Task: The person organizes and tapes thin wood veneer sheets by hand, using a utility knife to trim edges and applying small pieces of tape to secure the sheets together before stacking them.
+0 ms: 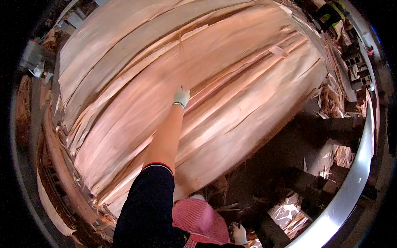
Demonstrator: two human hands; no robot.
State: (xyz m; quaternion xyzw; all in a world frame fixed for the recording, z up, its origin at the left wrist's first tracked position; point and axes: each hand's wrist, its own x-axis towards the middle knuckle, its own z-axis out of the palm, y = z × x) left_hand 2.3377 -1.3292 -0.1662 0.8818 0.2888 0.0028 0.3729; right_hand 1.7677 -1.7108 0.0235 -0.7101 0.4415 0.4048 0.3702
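Head view, one moment.

Left hand (181, 97), in a white work glove with a green cuff, is stretched far out on a bare forearm and lies on the top sheet of wood veneer (231, 95), near the middle of the stack. The fingers look curled down onto a ragged split in the sheet; whether they pinch an edge or only press flat, I cannot tell. The long reach is likely because the sheet is wide and the split sits well in from the near edge.

Right hand (239, 234), also gloved white, hangs low by the hip at the bottom of the view, apart from the veneer. Closed or loose: cannot tell; nothing visibly held.

The veneer stack (103, 136) is thin reddish-brown sheets, grain running lengthwise, edges frayed and overhanging at the near-left corner. It rests on dark timber bearers (331, 124), probably to keep it off the floor. Broken veneer scraps (331, 99) litter the right side. A pale curved rail (351, 182) runs along the lower right. Another person in a yellow-green vest (333, 12) is at the far right corner.
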